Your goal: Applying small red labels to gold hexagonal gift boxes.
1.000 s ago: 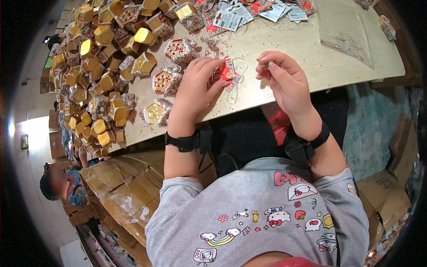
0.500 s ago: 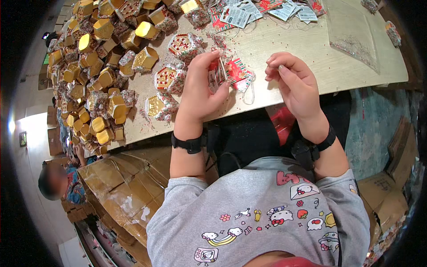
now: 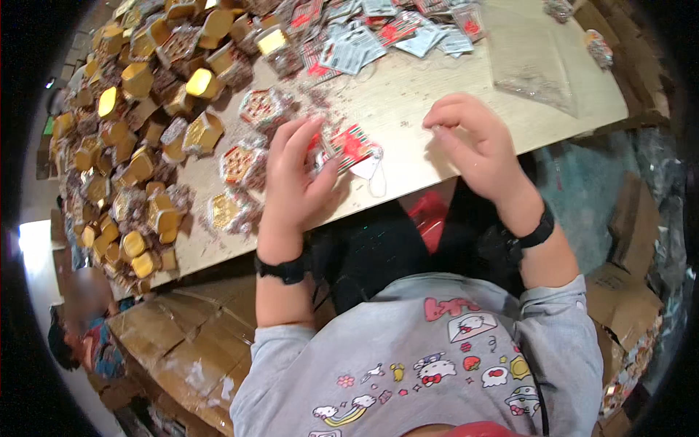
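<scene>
My left hand (image 3: 295, 175) is at the near edge of the table, fingers curled around a few small red and clear tags that its fingers partly hide. Just right of its thumb, a red, green and white striped hang tag (image 3: 353, 146) lies on the table, a white string loop (image 3: 377, 182) beside it. My right hand (image 3: 477, 142) hovers near the table edge with thumb and forefinger pinched together; whatever is between them is too small to name. Left of my left hand sit three glittery house-shaped ornaments, including one with a red-and-white front (image 3: 239, 164).
A large heap of gold-bottomed ornaments (image 3: 138, 167) covers the table's left side. Several carded tags (image 3: 349, 47) lie along the back. A clear plastic bag (image 3: 531, 69) is at the back right. Cardboard (image 3: 182, 342) stands at lower left, near another person (image 3: 95, 342).
The whole view has shifted, so the table appears further left and lower. My right hand has moved away from my left hand. The fingers of my left hand have loosened a little.
</scene>
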The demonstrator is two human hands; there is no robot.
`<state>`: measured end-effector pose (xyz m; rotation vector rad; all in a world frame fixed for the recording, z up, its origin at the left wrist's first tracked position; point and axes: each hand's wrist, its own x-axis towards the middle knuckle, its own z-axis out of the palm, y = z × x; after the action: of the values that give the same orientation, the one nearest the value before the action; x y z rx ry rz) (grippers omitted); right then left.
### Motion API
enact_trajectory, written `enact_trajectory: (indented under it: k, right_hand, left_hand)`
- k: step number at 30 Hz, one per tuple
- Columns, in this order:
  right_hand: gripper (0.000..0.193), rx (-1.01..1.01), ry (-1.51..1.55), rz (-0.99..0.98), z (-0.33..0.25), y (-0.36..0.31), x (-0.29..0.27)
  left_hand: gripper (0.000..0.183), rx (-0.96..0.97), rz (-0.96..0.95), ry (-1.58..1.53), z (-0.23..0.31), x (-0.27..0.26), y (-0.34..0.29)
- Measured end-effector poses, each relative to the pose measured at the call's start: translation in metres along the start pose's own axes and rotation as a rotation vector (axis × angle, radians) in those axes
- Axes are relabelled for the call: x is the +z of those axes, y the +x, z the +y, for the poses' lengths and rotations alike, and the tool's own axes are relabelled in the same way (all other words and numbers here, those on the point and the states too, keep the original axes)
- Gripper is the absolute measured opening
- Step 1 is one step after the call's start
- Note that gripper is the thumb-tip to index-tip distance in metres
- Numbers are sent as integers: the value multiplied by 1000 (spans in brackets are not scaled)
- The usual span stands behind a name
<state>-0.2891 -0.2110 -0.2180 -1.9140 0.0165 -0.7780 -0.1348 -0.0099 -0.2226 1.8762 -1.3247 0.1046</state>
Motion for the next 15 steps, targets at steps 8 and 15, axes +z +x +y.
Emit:
enact_trajectory:
  k: [8,15]
  right_hand:
    - [21,291,-933,-141,34,53,-146]
    - [16,576,-1086,-455,54,62,-161]
  left_hand:
    - [49,41,22,-29,-2,-1,-1]
    - [50,-1,-13,-49,-3,-1,-3]
